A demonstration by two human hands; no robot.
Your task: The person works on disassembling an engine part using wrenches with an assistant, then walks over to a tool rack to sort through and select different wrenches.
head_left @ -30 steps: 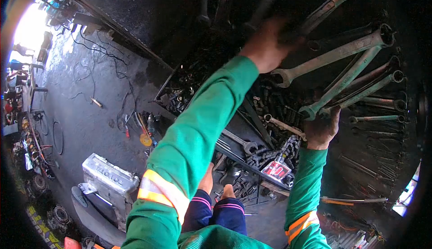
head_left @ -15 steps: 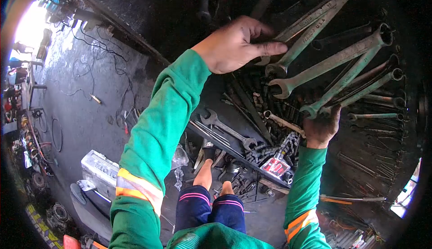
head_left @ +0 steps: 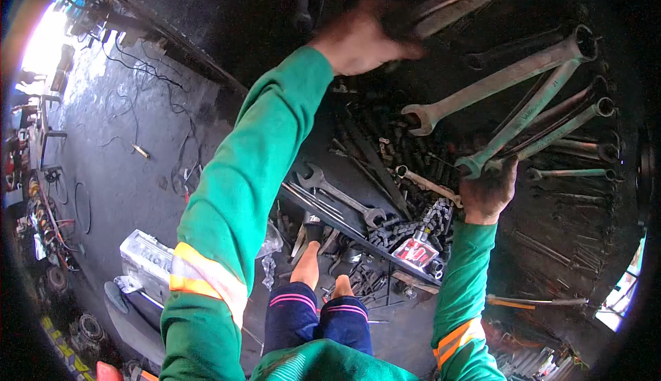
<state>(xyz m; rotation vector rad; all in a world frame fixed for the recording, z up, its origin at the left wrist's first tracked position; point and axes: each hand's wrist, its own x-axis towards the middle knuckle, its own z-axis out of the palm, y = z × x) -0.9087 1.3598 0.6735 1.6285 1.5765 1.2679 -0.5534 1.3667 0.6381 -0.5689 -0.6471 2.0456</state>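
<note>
My left hand (head_left: 365,40), smeared by motion, is raised at the top centre. The lower ends of two large combination wrenches (head_left: 468,2) lie at its fingers, which seem closed on them. Their upper ends run out at the top of the view. Below hangs another large combination wrench (head_left: 492,86), its open jaw pointing left. My right hand (head_left: 487,189), dark with grime, is closed around the lower ends of hanging wrenches, among them a greenish combination wrench (head_left: 523,118). Part of its fingers is hidden behind the metal.
More wrenches (head_left: 575,174) hang in a row down the dark board at right. A ledge below bears an open-end wrench (head_left: 342,195), a chain (head_left: 430,221) and a red-and-white package (head_left: 415,251). A grey metal engine part (head_left: 146,251) stands at lower left; loose tools lie around my feet.
My left hand has moved upward, and the two large wrenches by it have swung up too. My right hand stays at the lower wrench ends. The view has shifted slightly.
</note>
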